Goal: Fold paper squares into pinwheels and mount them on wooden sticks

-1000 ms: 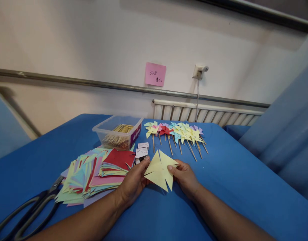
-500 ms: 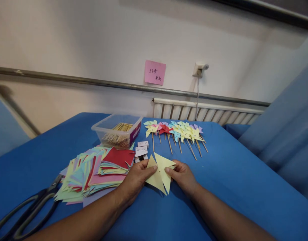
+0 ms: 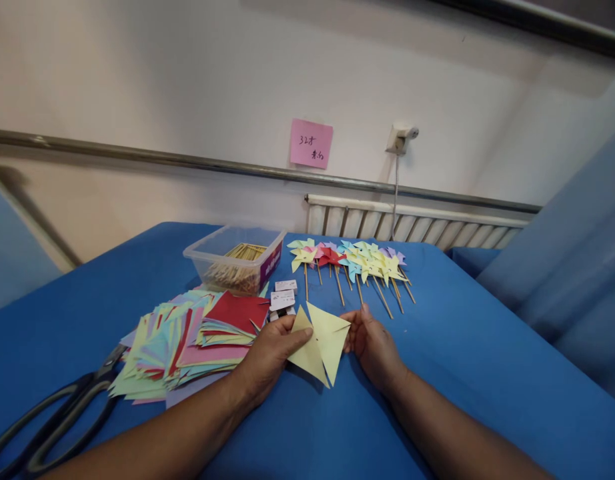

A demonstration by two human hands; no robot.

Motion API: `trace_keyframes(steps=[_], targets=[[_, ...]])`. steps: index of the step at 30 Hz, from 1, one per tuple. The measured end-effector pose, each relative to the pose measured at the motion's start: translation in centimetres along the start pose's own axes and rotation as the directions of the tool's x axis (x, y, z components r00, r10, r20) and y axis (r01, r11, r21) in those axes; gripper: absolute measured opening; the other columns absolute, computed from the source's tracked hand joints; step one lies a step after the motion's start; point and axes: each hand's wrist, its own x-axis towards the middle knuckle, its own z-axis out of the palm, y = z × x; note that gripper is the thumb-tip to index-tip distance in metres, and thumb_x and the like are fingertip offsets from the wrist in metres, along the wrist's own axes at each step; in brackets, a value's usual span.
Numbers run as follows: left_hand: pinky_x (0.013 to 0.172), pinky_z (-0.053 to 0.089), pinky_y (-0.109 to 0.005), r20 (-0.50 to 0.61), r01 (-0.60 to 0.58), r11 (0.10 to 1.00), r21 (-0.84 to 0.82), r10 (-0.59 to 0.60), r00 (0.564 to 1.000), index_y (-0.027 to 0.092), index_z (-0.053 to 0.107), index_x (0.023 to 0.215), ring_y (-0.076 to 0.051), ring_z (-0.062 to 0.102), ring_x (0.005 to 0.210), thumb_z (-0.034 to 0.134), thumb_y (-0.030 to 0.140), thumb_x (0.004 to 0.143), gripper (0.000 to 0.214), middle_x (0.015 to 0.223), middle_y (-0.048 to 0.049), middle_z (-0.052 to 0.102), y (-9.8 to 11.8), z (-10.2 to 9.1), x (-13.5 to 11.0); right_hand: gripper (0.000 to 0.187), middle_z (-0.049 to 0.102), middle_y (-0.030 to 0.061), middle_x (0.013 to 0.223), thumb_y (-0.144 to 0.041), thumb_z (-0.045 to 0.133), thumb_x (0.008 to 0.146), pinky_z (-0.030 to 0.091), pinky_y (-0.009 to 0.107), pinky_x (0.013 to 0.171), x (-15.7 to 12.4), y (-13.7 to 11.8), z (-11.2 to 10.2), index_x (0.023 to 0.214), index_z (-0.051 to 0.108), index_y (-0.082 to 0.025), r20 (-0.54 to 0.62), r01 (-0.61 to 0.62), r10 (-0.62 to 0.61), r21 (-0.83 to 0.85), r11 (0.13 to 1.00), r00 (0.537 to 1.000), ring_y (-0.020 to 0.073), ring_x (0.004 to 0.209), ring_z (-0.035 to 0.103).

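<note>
A yellow cut paper square, its corners partly folded in, stands just above the blue table. My left hand pinches its left side with thumb on top. My right hand touches its right corner, fingers curled toward the paper. A stack of coloured cut paper squares lies to the left. Finished paper pinwheels on sticks lie in a row behind my hands.
A clear plastic box of wooden sticks stands at the back left. Small white boxes sit beside it. Large black scissors lie at the near left edge. A radiator and pink note are on the wall.
The paper's flaps have been folded further toward the middle, so it looks narrower. My right hand has shifted slightly up and right along the paper's right corner.
</note>
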Motion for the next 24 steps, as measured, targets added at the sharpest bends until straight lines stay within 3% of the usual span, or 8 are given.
trace_keyframes(steps=[8, 12, 15, 22, 24], targets=[[0.067, 0.047, -0.031, 0.061, 0.045, 0.998, 0.045, -0.048, 0.997, 0.013, 0.066, 0.103, -0.024, 0.067, 0.073, 0.072, 0.03, 0.068, 0.04, 0.087, -0.0113, 0.073, 0.0, -0.3, -0.1, 0.055, 0.066, 0.0071, 0.067, -0.061, 0.042, 0.082, 0.042, 0.025, 0.055, -0.3, -0.2, 0.2, 0.08, 0.066, -0.012, 0.037, -0.038, 0.038, 0.004, 0.999, 0.999, 0.0144, 0.055, 0.057], [0.069, 0.047, -0.032, 0.149, 0.089, 0.995, 0.042, -0.094, 0.984, 0.011, 0.067, 0.102, -0.025, 0.067, 0.075, 0.069, 0.028, 0.07, 0.036, 0.086, -0.0128, 0.073, 0.8, -0.2, -0.5, 0.036, 0.068, 0.0055, 0.078, -0.046, 0.059, 0.079, 0.045, 0.027, 0.06, -0.8, -1.0, 0.7, 0.1, 0.064, -0.017, 0.09, -0.036, 0.032, 0.038, 0.999, 0.995, 0.0157, 0.062, 0.061], [0.069, 0.047, -0.031, 0.215, 0.124, 0.992, 0.017, -0.125, 0.969, 0.01, 0.068, 0.1, -0.024, 0.067, 0.074, 0.069, 0.027, 0.071, 0.033, 0.087, -0.0137, 0.073, 1.3, -0.4, -0.6, 0.041, 0.068, 0.0054, 0.087, -0.038, 0.068, 0.073, 0.045, 0.028, 0.061, -1.0, -1.5, 0.7, 0.11, 0.061, -0.022, 0.155, 0.003, -0.001, -0.012, 1.0, 0.988, 0.0154, 0.065, 0.061], [0.058, 0.046, -0.025, 0.133, 0.098, 0.995, 0.002, -0.098, 0.986, 0.012, 0.066, 0.086, -0.018, 0.065, 0.061, 0.073, 0.021, 0.066, 0.023, 0.075, -0.0082, 0.072, 1.3, -0.8, -0.1, 0.016, 0.069, 0.0034, 0.077, -0.03, 0.07, 0.072, 0.046, 0.029, 0.065, -1.3, -1.4, 0.3, 0.084, 0.071, -0.02, 0.229, 0.106, -0.045, -0.261, 0.959, 0.972, 0.0146, 0.066, 0.061], [0.057, 0.047, -0.024, 0.083, 0.105, 0.991, -0.077, -0.099, 0.992, 0.013, 0.065, 0.085, -0.016, 0.064, 0.059, 0.073, 0.019, 0.066, 0.021, 0.072, -0.0059, 0.071, 1.4, -0.6, 0.0, 0.012, 0.069, 0.0033, 0.077, -0.028, 0.066, 0.075, 0.046, 0.029, 0.063, -1.5, -1.1, 0.4, 0.083, 0.071, -0.021, 0.204, 0.184, -0.115, -0.362, 0.914, 0.972, 0.0148, 0.065, 0.06]])
